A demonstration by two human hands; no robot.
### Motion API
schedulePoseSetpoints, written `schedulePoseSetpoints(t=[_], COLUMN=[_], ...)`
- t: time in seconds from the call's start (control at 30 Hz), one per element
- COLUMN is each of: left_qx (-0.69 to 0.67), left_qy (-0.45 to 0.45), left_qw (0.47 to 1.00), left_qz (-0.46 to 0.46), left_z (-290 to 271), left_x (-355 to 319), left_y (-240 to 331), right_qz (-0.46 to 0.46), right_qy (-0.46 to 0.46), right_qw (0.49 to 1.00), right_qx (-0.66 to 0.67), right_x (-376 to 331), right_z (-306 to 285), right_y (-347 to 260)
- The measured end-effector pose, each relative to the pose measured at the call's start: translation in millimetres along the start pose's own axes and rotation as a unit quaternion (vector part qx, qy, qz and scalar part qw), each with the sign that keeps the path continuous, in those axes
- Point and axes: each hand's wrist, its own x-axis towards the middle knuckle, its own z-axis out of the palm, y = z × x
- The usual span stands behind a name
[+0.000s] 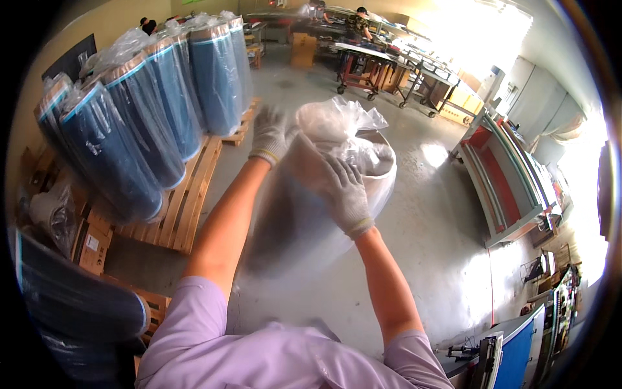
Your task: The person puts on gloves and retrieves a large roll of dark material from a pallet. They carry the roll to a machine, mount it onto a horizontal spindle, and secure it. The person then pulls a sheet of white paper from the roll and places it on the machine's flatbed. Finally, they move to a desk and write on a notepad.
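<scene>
A large roll (pixel 291 220) wrapped in clear plastic stands in front of me, its body blurred and greyish. Bunched plastic film (pixel 340 120) is gathered over its top end. My right hand (pixel 346 194), in a pale knit glove, rests on the near upper side of the wrap with fingers stretched out. At the roll's upper left edge is my left hand (pixel 272 133), also gloved; its fingers are smeared by motion. Whether they grip the film cannot be made out. The roll's bottom end is hard to see through the blur.
Several plastic-wrapped blue rolls (pixel 116 149) stand on wooden pallets (pixel 194 201) to the left. More wrapped rolls (pixel 78 292) lie at the lower left. A long rack (pixel 505 181) stands at the right. Wheeled tables (pixel 369 55) and a co-worker (pixel 357 26) are at the back.
</scene>
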Motion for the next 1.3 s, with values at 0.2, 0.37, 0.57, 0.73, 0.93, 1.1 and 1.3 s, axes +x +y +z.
schedulePoseSetpoints(t=[0.2,0.37,0.57,0.73,0.93,1.1,1.3], left_qx=[-0.169,-0.054,-0.047,-0.138,-0.035,-0.051,-0.073], left_qy=[-0.126,-0.192,-0.260,-0.229,-0.172,-0.111,-0.070], left_qw=[0.973,0.972,0.962,0.963,0.982,0.993,0.993], left_qz=[0.097,0.122,0.061,0.021,0.066,-0.002,-0.053], left_z=[24.7,103.7,204.2,268.6,300.3,311.9,289.3], left_x=[4.5,36.9,125.9,150.1,163.9,157.1,141.1], left_y=[59.4,3.4,-60.7,-129.6,-125.9,-163.3,-192.7], right_qz=[0.028,-0.035,0.029,-0.023,-0.029,-0.047,-0.067], right_qy=[-0.019,-0.032,0.024,0.005,-0.007,0.028,-0.011], right_qw=[0.999,0.997,0.996,0.999,0.998,0.997,0.995], right_qx=[0.027,0.065,0.076,0.022,0.048,0.057,0.069], right_x=[22.3,96.7,148.5,184.7,242.4,273.3,292.1], right_z=[32.4,96.8,184.1,241.9,291.6,324.8,337.6], right_y=[150.5,192.5,260.8,301.5,291.9,266.2,230.8])
